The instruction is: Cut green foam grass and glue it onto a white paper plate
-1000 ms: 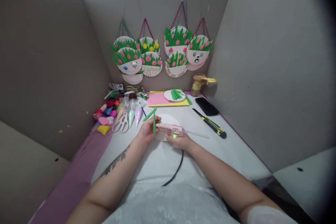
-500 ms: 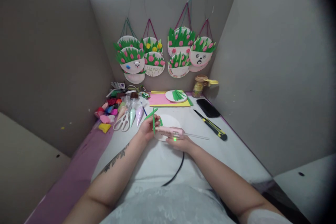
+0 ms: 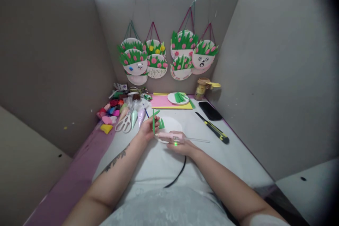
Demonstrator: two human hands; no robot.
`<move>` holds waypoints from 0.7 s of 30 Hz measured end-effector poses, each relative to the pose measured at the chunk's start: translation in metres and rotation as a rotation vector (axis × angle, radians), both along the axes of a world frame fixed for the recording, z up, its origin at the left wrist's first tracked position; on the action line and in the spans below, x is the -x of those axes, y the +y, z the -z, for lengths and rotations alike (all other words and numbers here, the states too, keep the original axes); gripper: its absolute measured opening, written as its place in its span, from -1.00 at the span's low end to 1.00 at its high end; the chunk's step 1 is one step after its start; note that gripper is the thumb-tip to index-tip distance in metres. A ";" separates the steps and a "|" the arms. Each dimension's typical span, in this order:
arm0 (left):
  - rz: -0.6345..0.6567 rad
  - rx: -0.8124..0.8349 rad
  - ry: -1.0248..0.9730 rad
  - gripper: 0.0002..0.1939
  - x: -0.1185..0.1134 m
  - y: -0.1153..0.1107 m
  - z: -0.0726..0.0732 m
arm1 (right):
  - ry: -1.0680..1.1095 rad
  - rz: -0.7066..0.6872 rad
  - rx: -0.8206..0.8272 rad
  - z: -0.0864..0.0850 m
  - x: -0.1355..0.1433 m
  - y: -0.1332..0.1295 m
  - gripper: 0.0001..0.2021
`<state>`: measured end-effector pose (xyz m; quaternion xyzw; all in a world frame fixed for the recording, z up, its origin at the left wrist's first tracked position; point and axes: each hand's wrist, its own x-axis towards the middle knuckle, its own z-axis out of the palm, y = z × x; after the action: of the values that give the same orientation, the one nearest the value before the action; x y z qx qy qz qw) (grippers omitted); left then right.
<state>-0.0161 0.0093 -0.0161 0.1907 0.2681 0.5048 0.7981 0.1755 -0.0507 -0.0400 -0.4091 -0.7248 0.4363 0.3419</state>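
Observation:
My left hand [image 3: 148, 127] is closed on green paper strips [image 3: 154, 123], which stick up past the fingers in narrow pointed blades. Wrapped in my right hand [image 3: 182, 144] is a pink glue gun [image 3: 171, 137] with a green light lit and a clear glue stick [image 3: 197, 140] jutting from its back. Its nozzle points left, close to the lower end of the strips; I cannot tell if it touches them. Under both hands lies a white paper plate [image 3: 174, 122] with short green paper pieces [image 3: 161, 124] at its left side, partly hidden by my fingers.
White scissors [image 3: 124, 123], piping bags [image 3: 134, 116] and coloured clay lumps [image 3: 106, 120] lie at left. A utility knife [image 3: 213, 129] and phone [image 3: 210, 110] are at right. Behind are coloured sheets [image 3: 159, 101], another plate [image 3: 171, 97], a jar [image 3: 201, 89] and hanging decorated plates [image 3: 157, 72].
The glue gun has dipped slightly, its nozzle now lower on the strips. The strips have turned a little in my left hand, and the view has shifted slightly.

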 end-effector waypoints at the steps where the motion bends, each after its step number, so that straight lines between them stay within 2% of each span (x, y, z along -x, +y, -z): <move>1: -0.006 -0.002 -0.003 -0.86 0.000 0.000 -0.001 | -0.001 -0.005 -0.010 0.000 0.000 0.000 -0.80; 13: -0.037 0.015 -0.003 -0.84 0.001 0.001 -0.001 | 0.035 -0.050 -0.032 -0.003 -0.002 -0.002 -0.83; 21: -0.036 -0.007 0.001 -0.84 0.000 0.003 0.004 | 0.043 0.065 -0.021 0.002 -0.002 0.000 -0.86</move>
<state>-0.0165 0.0120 -0.0196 0.1887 0.2703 0.5201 0.7879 0.1773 -0.0505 -0.0418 -0.4194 -0.7080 0.4263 0.3756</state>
